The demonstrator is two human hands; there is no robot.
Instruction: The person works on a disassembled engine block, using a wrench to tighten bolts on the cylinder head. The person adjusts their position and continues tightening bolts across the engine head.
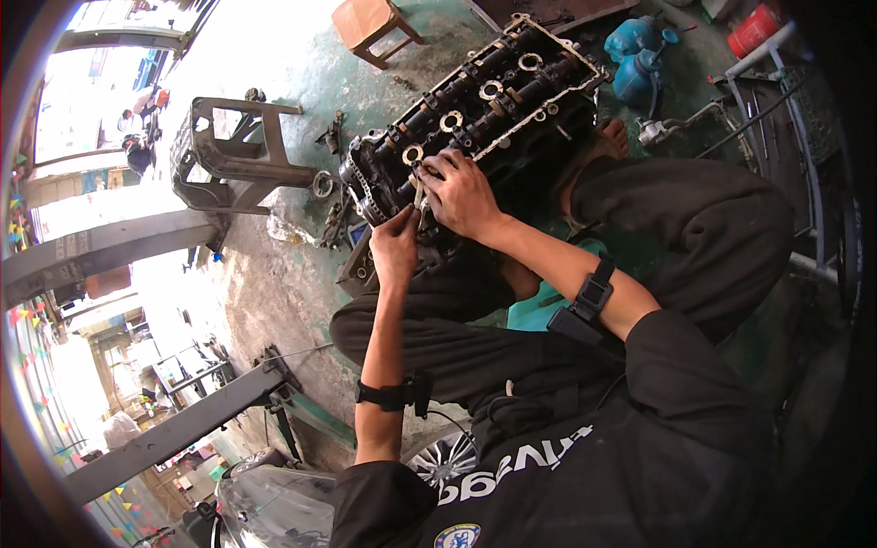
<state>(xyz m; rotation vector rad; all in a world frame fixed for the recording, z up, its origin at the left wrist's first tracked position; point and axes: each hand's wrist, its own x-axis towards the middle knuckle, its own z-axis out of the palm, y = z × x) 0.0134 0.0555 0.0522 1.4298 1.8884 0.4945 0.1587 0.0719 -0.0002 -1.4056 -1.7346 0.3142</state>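
Observation:
A dark, oily engine cylinder head lies on the floor before me, its top uncovered, showing camshafts and several pale round spark plug wells. A timing chain runs at its left end. My left hand is closed in a pinch at that end's near corner, on a slim, pale metal piece whose kind I cannot make out. Just above and to the right, my right hand rests against the engine with curled fingers, its fingertips by the nearest well. Whatever those fingertips grip is hidden.
A worn plastic stool lies tipped over at left, and a small brown stool stands at the far side. Loose metal parts, including a ring, are strewn left of the engine. Blue containers and a metal rack are at right.

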